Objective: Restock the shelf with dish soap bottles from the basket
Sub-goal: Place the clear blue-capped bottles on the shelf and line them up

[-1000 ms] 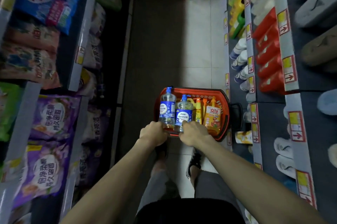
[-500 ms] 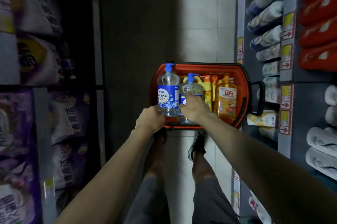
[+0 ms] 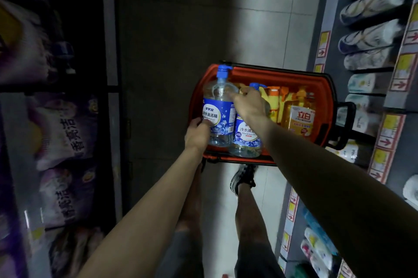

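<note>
An orange basket (image 3: 282, 75) stands on the aisle floor ahead of my feet. Two clear dish soap bottles with blue labels and blue caps stand at its left end. My left hand (image 3: 197, 133) grips the lower side of the left bottle (image 3: 218, 105). My right hand (image 3: 248, 102) is wrapped over the shoulder and neck of the right bottle (image 3: 245, 139), just under its cap. Yellow and orange dish soap bottles (image 3: 300, 117) fill the rest of the basket.
Shelves on the right (image 3: 394, 69) hold slippers and packaged goods behind yellow price tags. Left shelves carry purple detergent bags (image 3: 61, 130). My shoes (image 3: 243, 177) stand just behind the basket on the tiled floor.
My view has closed in on the basket. My right hand climbed from the right bottle's base to its neck. My left hand rose from the basket rim onto the left bottle's side.
</note>
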`<act>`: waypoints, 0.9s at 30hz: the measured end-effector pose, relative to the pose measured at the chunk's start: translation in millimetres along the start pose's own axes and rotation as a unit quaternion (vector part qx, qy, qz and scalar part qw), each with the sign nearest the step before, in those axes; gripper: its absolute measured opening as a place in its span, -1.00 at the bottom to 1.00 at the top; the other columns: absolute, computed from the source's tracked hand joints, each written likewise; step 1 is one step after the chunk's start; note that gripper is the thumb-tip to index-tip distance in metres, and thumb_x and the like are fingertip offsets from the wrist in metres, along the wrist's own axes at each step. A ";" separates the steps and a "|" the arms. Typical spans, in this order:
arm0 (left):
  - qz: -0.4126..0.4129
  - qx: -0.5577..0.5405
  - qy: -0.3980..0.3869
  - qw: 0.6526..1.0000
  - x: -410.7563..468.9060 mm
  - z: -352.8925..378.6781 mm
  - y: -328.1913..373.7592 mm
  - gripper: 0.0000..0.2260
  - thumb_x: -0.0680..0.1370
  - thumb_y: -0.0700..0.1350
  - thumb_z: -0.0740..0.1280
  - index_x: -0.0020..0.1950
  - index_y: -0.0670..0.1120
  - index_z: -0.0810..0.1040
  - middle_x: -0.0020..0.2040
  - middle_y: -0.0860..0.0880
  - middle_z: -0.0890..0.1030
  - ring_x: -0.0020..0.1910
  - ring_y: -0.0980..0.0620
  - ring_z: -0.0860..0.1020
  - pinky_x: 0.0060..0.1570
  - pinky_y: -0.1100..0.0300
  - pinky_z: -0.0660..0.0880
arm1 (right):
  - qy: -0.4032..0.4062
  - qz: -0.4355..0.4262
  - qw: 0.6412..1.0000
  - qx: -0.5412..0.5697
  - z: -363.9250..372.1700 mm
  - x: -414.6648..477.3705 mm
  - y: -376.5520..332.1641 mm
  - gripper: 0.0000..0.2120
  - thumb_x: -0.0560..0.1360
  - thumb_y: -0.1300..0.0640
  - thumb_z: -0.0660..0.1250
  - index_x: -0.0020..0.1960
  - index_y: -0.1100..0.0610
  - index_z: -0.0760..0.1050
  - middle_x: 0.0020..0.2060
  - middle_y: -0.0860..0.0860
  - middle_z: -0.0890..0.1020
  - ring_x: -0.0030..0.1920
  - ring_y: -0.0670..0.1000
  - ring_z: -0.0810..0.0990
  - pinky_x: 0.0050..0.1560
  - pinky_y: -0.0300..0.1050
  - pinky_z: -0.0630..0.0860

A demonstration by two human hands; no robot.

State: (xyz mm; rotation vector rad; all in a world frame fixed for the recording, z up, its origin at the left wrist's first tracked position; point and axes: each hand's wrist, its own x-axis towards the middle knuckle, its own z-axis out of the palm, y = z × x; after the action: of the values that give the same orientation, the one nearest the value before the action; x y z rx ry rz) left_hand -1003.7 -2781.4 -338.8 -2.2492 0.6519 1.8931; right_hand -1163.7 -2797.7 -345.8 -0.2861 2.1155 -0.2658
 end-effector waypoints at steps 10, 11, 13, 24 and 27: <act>-0.044 -0.077 0.000 0.996 12.4 0.6 -7.5 -0.71 0.58 -0.02 0.34 0.25 -0.02 0.68 0.24 -0.12 0.70 0.26 -0.20 0.63 0.36 -0.17 0.56 | -0.026 -0.003 0.998 -0.055 40.2 27.4 -14.5 -0.03 0.29 -0.35 0.62 0.49 0.13 0.35 0.33 0.09 0.60 0.32 0.17 0.59 0.23 0.00 0.51; -0.052 -0.095 0.007 0.994 12.2 1.3 -7.8 -0.74 0.58 -0.03 0.33 0.21 -0.04 0.70 0.21 -0.13 0.71 0.23 -0.20 0.64 0.33 -0.17 0.58 | -0.032 -0.004 0.997 -0.068 40.8 29.7 -15.2 0.02 0.24 -0.37 0.64 0.49 0.12 0.34 0.34 0.09 0.60 0.33 0.18 0.58 0.30 0.05 0.52; -0.072 -0.135 0.018 0.988 12.2 4.2 -7.6 -0.82 0.58 -0.06 0.34 0.07 -0.06 0.70 0.13 -0.14 0.73 0.14 -0.20 0.68 0.27 -0.15 0.63 | -0.040 -0.011 0.995 -0.093 40.4 34.7 -16.6 0.04 0.15 -0.38 0.67 0.45 0.09 0.39 0.29 0.06 0.62 0.27 0.15 0.61 0.31 0.10 0.55; -0.201 -0.334 -0.020 0.921 3.6 7.0 -2.7 -0.61 0.65 -0.15 0.18 0.45 -0.18 0.55 0.36 -0.25 0.63 0.28 -0.24 0.63 0.36 -0.21 0.54 | -0.054 -0.037 0.992 -0.105 31.2 42.3 -13.8 0.01 0.08 -0.30 0.73 0.42 0.01 0.47 0.16 0.03 0.69 0.12 0.10 0.69 0.24 0.08 0.63; -0.202 -0.332 -0.023 0.921 4.7 8.7 -6.4 -0.68 0.65 -0.13 0.19 0.34 -0.15 0.58 0.28 -0.20 0.65 0.23 -0.21 0.64 0.27 -0.14 0.59 | -0.050 -0.052 0.993 -0.093 27.9 41.2 -10.9 0.01 0.06 -0.30 0.73 0.41 -0.01 0.49 0.14 0.00 0.70 0.11 0.07 0.69 0.23 0.05 0.63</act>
State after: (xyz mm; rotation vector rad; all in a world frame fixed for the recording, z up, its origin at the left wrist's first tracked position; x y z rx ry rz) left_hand -1008.5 -2773.5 -346.2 -2.4019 -0.5251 2.1307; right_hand -1160.4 -2822.8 -390.0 -0.5089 2.0307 -0.1117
